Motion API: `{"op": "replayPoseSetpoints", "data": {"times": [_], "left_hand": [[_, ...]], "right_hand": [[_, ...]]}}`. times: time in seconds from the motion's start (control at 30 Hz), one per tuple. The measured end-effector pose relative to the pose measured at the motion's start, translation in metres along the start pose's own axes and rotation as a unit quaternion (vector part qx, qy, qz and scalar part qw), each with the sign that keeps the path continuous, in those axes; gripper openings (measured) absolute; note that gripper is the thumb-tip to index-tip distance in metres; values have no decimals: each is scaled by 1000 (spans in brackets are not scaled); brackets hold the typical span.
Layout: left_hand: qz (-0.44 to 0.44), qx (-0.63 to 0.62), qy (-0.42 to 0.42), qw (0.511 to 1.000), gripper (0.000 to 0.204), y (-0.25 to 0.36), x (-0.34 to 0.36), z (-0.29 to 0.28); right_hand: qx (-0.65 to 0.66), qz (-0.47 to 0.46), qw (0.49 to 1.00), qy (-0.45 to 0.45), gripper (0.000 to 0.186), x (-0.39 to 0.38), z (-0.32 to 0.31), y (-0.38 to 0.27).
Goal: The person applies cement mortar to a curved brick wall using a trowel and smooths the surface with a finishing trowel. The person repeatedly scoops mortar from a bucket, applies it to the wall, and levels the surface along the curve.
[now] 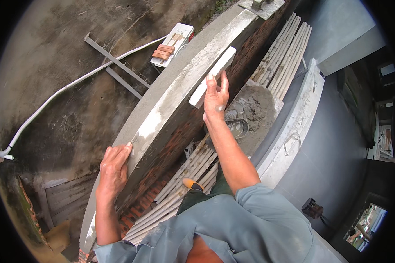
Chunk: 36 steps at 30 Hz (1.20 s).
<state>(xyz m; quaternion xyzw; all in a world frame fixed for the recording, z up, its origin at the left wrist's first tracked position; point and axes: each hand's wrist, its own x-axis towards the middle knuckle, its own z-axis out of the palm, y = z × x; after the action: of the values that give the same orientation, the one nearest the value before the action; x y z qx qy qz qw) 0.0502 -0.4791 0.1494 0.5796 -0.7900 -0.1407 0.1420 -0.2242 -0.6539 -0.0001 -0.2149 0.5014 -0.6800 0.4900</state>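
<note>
My right hand [216,94] is closed on a white rectangular float [224,61] held against the upper side of a cement-rendered wall top [186,70], thumb and fingers along its near half. My left hand [116,166], lower left, has bent fingers gripping a long pale strip [149,125] along the wall top; whether this is a separate board or part of the render is unclear. Below my right hand lies a board of grey mortar [261,107], with a round container [238,128] beside my forearm, partly hidden by it.
Pole bundles [285,57] lie beside the brick wall under me, near my orange-toed shoe [189,183]. Beyond the wall are a metal ladder [118,65], a white pipe [52,98] and a white box [180,33] with bricks [162,51]. A pale ledge [296,131] curves at right.
</note>
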Motion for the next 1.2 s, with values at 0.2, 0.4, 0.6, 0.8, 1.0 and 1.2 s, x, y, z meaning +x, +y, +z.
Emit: {"op": "replayPoseSetpoints", "data": {"times": [0.2,0.4,0.6,0.8,1.0,1.2], "left_hand": [[9,-4,-12,1000,51,-4,3,-1],[8,-20,-20,1000,50,-8,1,-2],[11,-37,-23,999,41,-12,0,-4],[49,-42,-24,998,35,-21,1,-5],[31,-49,-49,997,37,-29,-4,-6],[66,-56,-33,996,32,-32,-3,-6]], "right_hand": [[-91,-198,975,39,95,94,2,-28],[-12,111,991,79,88,150,-34,23],[-30,-118,992,-19,90,40,1,-14],[-77,-18,996,46,95,-19,9,14],[-56,-83,993,-70,96,-30,1,22],[-93,-35,989,-106,101,-228,10,104]]}}
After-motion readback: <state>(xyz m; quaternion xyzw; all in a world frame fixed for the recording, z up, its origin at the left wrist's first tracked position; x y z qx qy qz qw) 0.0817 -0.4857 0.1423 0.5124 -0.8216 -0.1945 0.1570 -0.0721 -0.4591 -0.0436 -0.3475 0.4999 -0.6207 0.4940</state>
